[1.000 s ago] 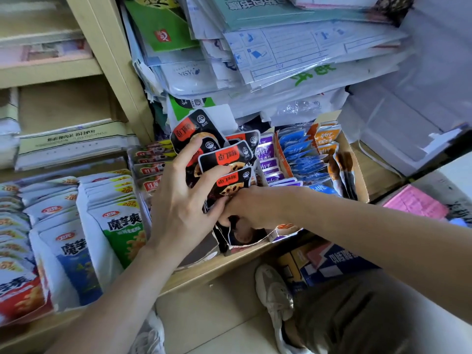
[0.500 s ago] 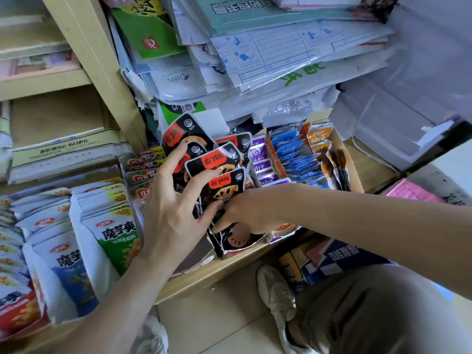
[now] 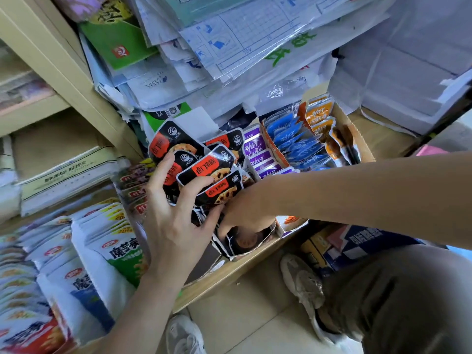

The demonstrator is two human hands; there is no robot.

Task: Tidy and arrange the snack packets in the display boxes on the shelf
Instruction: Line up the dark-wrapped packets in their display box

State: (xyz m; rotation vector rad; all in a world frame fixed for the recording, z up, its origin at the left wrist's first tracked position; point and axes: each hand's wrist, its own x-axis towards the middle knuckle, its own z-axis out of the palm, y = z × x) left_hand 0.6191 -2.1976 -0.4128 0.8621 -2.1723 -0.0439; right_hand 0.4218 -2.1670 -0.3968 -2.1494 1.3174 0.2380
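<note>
- White snack bags [image 3: 109, 254] with green and blue print stand in rows at the far left of the shelf [image 3: 229, 274].
- Small red-label packets [image 3: 135, 192] stacked just behind them, blurred.
- Left hand [image 3: 176, 226]: fingers [image 3: 163, 162] spread and bent over the front of the black-and-orange packets [image 3: 204, 172], thumb under their lower edge, grasping the fan.
- Those packets stand tilted and fanned above the black display box [image 3: 245, 249] at the shelf's front edge.
- Right hand [image 3: 245, 213] reaches down into that box, touching the lowest packet; fingertips hidden, so grasp or released cannot tell.
- Purple packets [image 3: 258, 154] in a row just right of the black ones.
- Blue packets [image 3: 298, 141], then orange packets [image 3: 319, 116], upright in a cardboard box [image 3: 357, 139].
- Plastic-wrapped paper stack [image 3: 255, 47] piled above.
- Shoe [image 3: 301, 279] on the floor below.
</note>
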